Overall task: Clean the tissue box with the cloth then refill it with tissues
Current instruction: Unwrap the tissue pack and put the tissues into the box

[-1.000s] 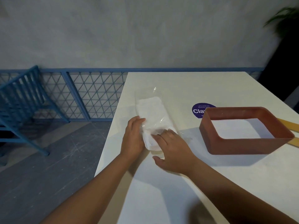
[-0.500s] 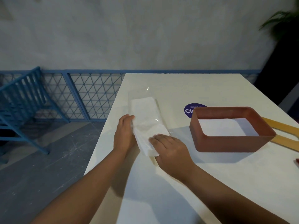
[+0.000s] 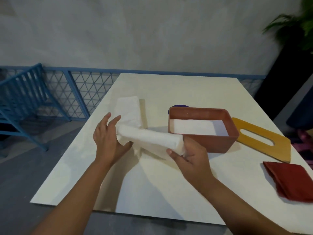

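Step in hand, as judged: the refill. The cloth lies set aside and the tissues are lifted, so the wipe appears done.

Left hand (image 3: pixel 108 141): fingers spread and mostly open, palm and thumb cupping the left end of the tissue stack (image 3: pixel 149 139). It looks more like a support than a clamp.

Tissue stack: white, soft, matte, a long limp bundle with rounded folded edges, held above the table (image 3: pixel 152 187) between the two hands, nearer the left edge than the right. Behind its left end a second white piece (image 3: pixel 129 111) lies towards the far-left corner; more tissues or the emptied wrapper, I cannot tell which.

Right hand (image 3: pixel 191 156): curled around the right end of the stack, thumb under, fingers wrapped over the end face. Firm hold.

Tissue box (image 3: pixel 218 141): terracotta, smooth, rigid, a rounded-corner rectangle with open top, standing mid-table just right of the stack, touching or nearly touching the right hand. Inside looks bare and pale.

Lid (image 3: pixel 264 139): flat ochre board with an oval slot, lying beside the box at the right edge.

Cloth (image 3: pixel 291 180): dark red, folded, near the right edge towards the near corner.

Next move calls for carrying the stack right, aligning its long axis with the box, and lowering it flat without letting the middle sag or sheets splay.
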Demonstrator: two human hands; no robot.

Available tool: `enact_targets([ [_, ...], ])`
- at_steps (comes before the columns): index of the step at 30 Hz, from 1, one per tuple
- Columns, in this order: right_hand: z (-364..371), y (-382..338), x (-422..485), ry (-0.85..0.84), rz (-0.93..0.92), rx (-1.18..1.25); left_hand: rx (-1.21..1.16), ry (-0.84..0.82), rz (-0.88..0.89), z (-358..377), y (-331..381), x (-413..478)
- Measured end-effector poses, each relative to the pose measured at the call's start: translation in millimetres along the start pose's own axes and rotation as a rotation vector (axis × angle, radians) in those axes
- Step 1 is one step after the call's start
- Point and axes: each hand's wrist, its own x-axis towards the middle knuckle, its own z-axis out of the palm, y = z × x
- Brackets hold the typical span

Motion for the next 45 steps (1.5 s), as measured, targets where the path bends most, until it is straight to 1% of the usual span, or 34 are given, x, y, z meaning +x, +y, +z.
enact_targets([
  [1,-10,-1,-1,-0.004,0.094,0.131,-0.028,-0.007,0.006,-2,7,-5],
  [3,-31,0,-5,-0.013,0.206,0.304,-0.138,-0.045,0.004,-7,22,-18],
  [5,-52,6,-10,-0.023,0.270,0.441,-0.353,-0.139,-0.074,-12,41,-34],
  [7,-69,14,-16,-0.029,0.333,0.572,-0.605,-0.260,-0.197,-14,60,-49],
  [10,-87,28,-28,-0.065,0.454,0.616,-0.860,-0.354,-0.370,-3,77,-69],
  [12,-96,38,-37,-0.091,0.526,0.583,-0.933,-0.373,-0.444,11,86,-81],
  [16,-111,51,-48,-0.128,0.600,0.450,-0.925,-0.333,-0.484,29,105,-99],
  [20,-121,64,-56,-0.133,0.645,0.358,-0.881,-0.312,-0.463,37,120,-105],
  [24,-125,73,-62,-0.114,0.680,0.425,-0.848,-0.300,-0.434,43,130,-107],
  [27,-124,78,-68,-0.111,0.706,0.450,-0.849,-0.319,-0.463,49,130,-110],
  [31,-114,80,-70,0.002,0.688,0.455,-0.844,-0.335,-0.472,54,127,-114],
  [33,-108,79,-70,0.045,0.675,0.445,-0.832,-0.308,-0.448,54,128,-115],
  [36,-106,79,-71,0.064,0.658,0.430,-0.815,-0.232,-0.445,52,133,-113],
  [39,-108,81,-71,0.083,0.645,0.413,-0.775,-0.231,-0.441,50,135,-111],
  [45,-108,73,-65,0.149,0.596,0.516,-0.808,-0.186,-0.424,46,140,-108],
])
